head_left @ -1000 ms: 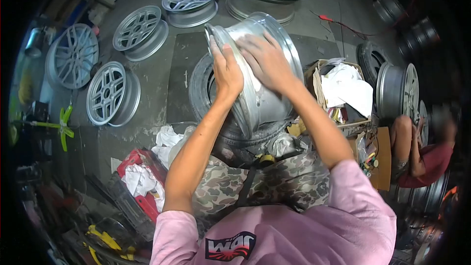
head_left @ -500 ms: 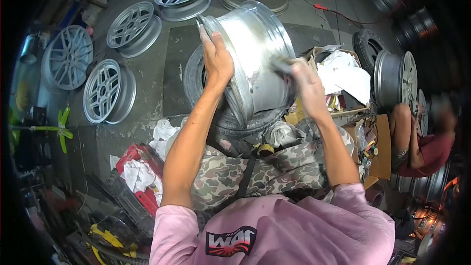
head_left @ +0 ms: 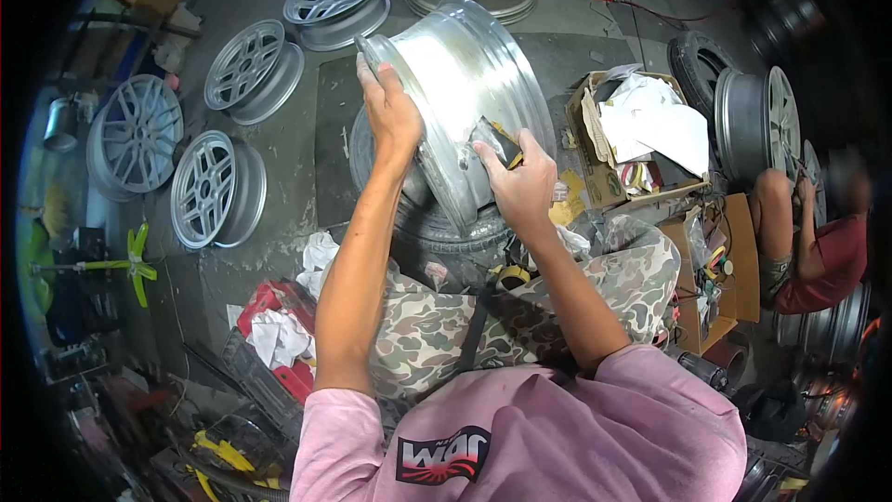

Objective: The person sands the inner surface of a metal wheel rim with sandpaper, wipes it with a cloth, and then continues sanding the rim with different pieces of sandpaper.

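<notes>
A bare silver wheel rim [head_left: 474, 65] stands tilted on a black tyre [head_left: 437, 237] in front of my knees. My left hand [head_left: 390, 116] grips the rim's left edge, thumb and fingers around the lip. In my right hand [head_left: 525, 177] is a dark sanding pad [head_left: 499, 141] with a yellowish edge, pressed against the lower right of the barrel. The barrel's surface is bright and shiny near its middle.
Several silver wheels [head_left: 204, 188] lie at the left and top. An open carton [head_left: 599, 153] holds white paper. A red toolbox [head_left: 295, 376] with white cloth is at lower left. Another person [head_left: 825, 265] sits at the right beside a wheel [head_left: 743, 125].
My right hand has moved left and down across the barrel with the pad. My left hand keeps its hold on the rim's edge. The whole view has shifted slightly.
</notes>
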Demonstrator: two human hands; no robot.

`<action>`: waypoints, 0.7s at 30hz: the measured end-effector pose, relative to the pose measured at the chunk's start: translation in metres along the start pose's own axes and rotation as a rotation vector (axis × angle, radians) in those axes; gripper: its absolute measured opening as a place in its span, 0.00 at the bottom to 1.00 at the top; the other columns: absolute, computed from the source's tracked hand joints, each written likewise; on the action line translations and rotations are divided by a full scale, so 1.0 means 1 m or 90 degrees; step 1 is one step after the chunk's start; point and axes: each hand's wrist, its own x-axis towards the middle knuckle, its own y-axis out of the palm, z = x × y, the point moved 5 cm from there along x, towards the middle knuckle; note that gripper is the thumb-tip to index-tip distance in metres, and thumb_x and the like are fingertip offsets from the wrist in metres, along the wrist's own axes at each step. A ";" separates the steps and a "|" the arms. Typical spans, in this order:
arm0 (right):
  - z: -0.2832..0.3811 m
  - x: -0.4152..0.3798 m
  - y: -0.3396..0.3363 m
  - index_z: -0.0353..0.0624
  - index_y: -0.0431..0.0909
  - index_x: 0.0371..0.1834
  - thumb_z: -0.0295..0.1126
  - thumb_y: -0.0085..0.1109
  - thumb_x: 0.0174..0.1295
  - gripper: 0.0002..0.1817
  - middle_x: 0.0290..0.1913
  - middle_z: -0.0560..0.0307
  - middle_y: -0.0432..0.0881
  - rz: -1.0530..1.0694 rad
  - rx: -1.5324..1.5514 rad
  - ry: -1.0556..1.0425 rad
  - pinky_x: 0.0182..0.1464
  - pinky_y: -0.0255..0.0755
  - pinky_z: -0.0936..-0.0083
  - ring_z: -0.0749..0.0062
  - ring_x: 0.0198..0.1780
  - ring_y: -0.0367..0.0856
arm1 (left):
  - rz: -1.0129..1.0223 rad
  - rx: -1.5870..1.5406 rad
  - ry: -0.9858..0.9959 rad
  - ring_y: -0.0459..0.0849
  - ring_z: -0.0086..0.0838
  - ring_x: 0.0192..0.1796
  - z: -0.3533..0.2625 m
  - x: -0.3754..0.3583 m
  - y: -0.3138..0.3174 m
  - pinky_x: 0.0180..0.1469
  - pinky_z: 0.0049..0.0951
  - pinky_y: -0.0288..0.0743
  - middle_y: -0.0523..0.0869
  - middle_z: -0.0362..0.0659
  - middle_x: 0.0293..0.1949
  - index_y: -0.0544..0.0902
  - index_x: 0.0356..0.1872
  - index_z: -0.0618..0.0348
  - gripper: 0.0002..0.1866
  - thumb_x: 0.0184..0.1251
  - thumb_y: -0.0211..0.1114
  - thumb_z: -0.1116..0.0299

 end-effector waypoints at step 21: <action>0.034 0.012 0.009 0.43 0.86 0.31 0.40 0.76 0.57 0.13 0.34 0.56 0.87 -0.024 -0.122 -0.152 0.48 0.64 0.59 0.57 0.45 0.79 | -0.011 0.087 0.003 0.67 0.57 0.79 -0.017 -0.007 -0.004 0.79 0.42 0.58 0.68 0.69 0.76 0.59 0.79 0.76 0.35 0.84 0.43 0.55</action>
